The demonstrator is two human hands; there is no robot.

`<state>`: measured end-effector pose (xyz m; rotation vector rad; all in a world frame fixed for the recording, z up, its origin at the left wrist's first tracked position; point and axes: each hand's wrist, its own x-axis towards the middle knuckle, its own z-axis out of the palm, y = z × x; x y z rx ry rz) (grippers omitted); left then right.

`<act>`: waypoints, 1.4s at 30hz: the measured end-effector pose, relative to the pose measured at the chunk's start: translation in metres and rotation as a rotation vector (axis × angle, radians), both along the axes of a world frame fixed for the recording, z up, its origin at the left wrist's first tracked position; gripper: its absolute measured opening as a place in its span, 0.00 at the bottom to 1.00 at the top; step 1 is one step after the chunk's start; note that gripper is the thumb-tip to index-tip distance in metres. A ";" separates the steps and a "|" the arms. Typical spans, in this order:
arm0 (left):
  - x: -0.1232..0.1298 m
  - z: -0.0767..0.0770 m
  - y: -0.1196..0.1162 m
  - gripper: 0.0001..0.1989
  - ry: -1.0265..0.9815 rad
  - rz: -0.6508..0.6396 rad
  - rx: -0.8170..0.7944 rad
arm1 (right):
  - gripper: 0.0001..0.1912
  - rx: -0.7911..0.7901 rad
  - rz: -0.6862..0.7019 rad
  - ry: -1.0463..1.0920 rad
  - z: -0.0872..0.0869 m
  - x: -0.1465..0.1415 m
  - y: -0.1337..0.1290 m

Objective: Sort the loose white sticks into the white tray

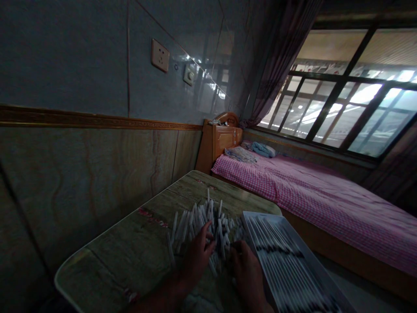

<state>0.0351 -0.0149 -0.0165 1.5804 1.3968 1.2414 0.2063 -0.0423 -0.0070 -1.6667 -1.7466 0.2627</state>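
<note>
Sticks (208,221) heaped on the surface (110,269), my left hand (197,256) spread wide over them, my right hand (247,274) curled narrow among them beside the tray (312,263), any grip hidden, both best kept low and gentle.

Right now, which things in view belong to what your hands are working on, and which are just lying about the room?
Part of the work: left hand, right hand, pile of white sticks, table, tray, lined-up sticks.

Just lying about: bed, folded cloths, wall socket, curtain.
</note>
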 end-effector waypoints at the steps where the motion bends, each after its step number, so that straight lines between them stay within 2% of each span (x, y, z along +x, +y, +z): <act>1: -0.001 0.002 -0.001 0.27 -0.019 0.017 0.013 | 0.11 0.039 -0.002 0.015 -0.004 -0.001 -0.003; 5: -0.005 0.008 -0.007 0.21 -0.066 0.035 0.114 | 0.12 0.221 0.032 -0.005 -0.007 -0.006 -0.011; 8: -0.007 0.010 -0.012 0.14 -0.059 -0.085 0.139 | 0.12 0.318 0.096 -0.085 -0.005 -0.012 -0.017; 12: -0.004 0.005 -0.014 0.08 -0.023 -0.280 0.102 | 0.13 0.340 0.156 -0.165 -0.010 -0.017 -0.020; 14: -0.002 0.002 -0.013 0.06 -0.026 -0.301 0.080 | 0.14 0.338 0.169 -0.163 -0.014 -0.017 -0.019; 16: 0.000 0.001 -0.013 0.06 -0.033 -0.270 0.063 | 0.13 0.331 0.168 -0.138 -0.017 -0.017 -0.017; 21: -0.002 0.005 -0.011 0.06 -0.012 -0.153 0.088 | 0.12 0.248 0.131 -0.137 -0.014 -0.018 -0.015; 26: -0.009 0.008 -0.007 0.08 0.040 -0.009 0.143 | 0.08 0.048 0.047 -0.394 -0.005 -0.026 -0.018; 34: -0.009 0.012 -0.007 0.09 0.245 -0.065 0.120 | 0.14 -0.196 -0.034 -0.571 0.008 -0.036 -0.016; 38: -0.009 0.012 -0.007 0.08 0.399 -0.099 0.137 | 0.13 -0.245 -0.063 -0.581 0.008 -0.034 -0.014; 42: -0.010 0.009 -0.006 0.07 0.421 -0.121 0.156 | 0.13 -0.237 -0.072 -0.576 0.003 -0.032 -0.014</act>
